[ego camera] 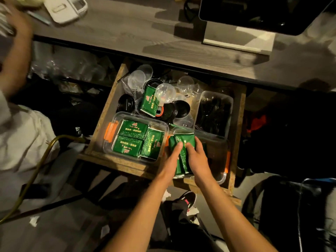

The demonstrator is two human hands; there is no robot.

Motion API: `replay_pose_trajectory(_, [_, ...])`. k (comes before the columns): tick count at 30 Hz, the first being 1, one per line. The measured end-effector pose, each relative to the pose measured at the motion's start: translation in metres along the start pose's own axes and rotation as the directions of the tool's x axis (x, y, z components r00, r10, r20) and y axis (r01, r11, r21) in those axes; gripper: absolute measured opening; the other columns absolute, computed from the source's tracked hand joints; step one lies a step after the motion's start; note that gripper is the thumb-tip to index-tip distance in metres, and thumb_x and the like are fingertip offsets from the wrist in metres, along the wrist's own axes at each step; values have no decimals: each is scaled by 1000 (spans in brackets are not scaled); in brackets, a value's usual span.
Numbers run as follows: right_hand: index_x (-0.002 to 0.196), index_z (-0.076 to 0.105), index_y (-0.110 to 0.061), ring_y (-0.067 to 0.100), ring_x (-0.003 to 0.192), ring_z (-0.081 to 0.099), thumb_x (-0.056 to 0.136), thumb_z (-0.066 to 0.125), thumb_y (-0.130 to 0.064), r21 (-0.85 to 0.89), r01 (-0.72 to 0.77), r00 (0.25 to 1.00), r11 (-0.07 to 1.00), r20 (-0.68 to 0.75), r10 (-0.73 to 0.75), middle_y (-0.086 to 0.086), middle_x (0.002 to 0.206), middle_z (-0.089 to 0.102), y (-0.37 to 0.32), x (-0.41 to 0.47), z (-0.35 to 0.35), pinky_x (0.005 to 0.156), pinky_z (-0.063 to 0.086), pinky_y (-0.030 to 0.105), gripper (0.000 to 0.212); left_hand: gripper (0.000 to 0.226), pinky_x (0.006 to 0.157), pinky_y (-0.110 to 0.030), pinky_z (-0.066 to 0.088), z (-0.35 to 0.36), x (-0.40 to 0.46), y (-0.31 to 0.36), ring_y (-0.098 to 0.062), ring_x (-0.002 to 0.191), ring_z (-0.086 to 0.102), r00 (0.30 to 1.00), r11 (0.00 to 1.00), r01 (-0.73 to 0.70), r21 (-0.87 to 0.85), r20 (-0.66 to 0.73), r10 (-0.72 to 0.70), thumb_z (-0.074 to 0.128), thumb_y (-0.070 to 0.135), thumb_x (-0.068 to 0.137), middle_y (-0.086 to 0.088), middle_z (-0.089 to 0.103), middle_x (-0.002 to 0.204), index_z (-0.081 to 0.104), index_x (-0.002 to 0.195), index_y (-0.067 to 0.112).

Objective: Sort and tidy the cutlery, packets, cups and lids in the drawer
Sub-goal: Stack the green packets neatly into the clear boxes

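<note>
A wooden drawer (pixel 101 122) stands pulled out below the desk. My left hand (pixel 172 157) and my right hand (pixel 197 157) together hold a stack of green packets (pixel 183 142) upright inside a clear box (pixel 222 177) at the drawer's front right. To the left, a clear box with orange clips (pixel 109 131) holds three green packets lying flat. One loose green packet (pixel 150 101) lies on black lids (pixel 179 109) and clear cups (pixel 165 92) at the back. A clear tub of black cutlery (pixel 214 113) sits at the right.
Another person in a light shirt (pixel 20 135) stands at the left with a raised arm (pixel 16 57). A monitor (pixel 254 13) and a white device (pixel 65 8) sit on the desk. Shelves of clear cups (pixel 72 66) lie left of the drawer. A hose (pixel 41 157) curves below.
</note>
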State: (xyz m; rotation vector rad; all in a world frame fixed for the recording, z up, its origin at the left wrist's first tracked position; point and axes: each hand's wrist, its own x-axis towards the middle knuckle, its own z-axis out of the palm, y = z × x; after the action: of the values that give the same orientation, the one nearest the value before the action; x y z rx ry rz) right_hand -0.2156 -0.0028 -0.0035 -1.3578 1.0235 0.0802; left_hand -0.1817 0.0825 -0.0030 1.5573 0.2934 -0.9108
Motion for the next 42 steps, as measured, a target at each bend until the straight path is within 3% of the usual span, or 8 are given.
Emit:
replay_pose_trajectory(4, [149,37,-29,15,127,54,85,52,-40,58,-59,981,997,187,47,-1,142,55,-8,1,24,110,41,42,67,63,90,-22,41,-34,4,3,-6,117,54,991,999,38,15,-127,-36,61,52,92,7,52,133,44,146,25])
replay_pose_trajectory(7, [144,42,-40,19,131,51,70,67,-57,40,-99,945,994,316,81,-2,145,52,-13,5,42,112,38,52,81,33,57,-5,45,-58,12,11,17,71,61,986,992,6,-123,-162,-26,52,30,100,10,62,106,57,131,18])
replay_pose_trajectory(13, [138,49,-41,1,112,58,83,55,-25,-73,43,901,996,435,-7,-15,127,62,-34,14,90,93,46,28,58,51,97,-40,52,-105,33,23,-18,113,63,966,979,-25,-200,-256,-28,58,50,94,-1,65,125,56,137,23])
replay_pose_trajectory(18, [137,51,-30,8,103,63,76,66,-33,-266,108,902,958,432,19,-6,126,62,-46,48,125,81,51,22,63,58,99,-49,51,-151,58,24,-23,113,66,967,917,205,-341,-72,-243,74,56,77,-4,71,120,64,127,27])
replay_pose_trajectory(25, [130,55,-24,17,119,56,86,71,-38,-185,-14,994,983,105,34,1,135,56,-30,61,159,103,47,40,50,25,77,-36,47,-166,93,32,-20,103,63,921,742,208,-637,-128,-368,62,36,95,-8,69,112,63,114,20])
replay_pose_trajectory(29, [113,53,-28,-4,98,58,91,68,-27,-186,71,997,980,3,-72,-20,107,59,-25,62,173,81,47,11,27,37,81,-33,53,-160,107,26,-24,111,67,945,714,128,-688,-133,-297,65,31,93,-10,71,119,63,127,16])
replay_pose_trajectory(34, [129,58,-23,9,109,64,90,65,-33,-261,138,985,955,-61,-159,-6,118,68,-17,72,190,95,53,40,40,45,93,-36,54,-165,120,18,-19,116,63,935,828,115,-549,-221,-276,69,40,90,-2,67,127,60,131,23])
replay_pose_trajectory(42, [138,41,-15,4,106,50,93,66,-18,-352,103,973,930,-159,-168,2,130,58,-13,72,201,78,40,8,51,42,82,-38,58,-183,121,25,-24,109,61,881,921,236,-311,-332,-338,71,34,90,-7,61,123,50,121,16])
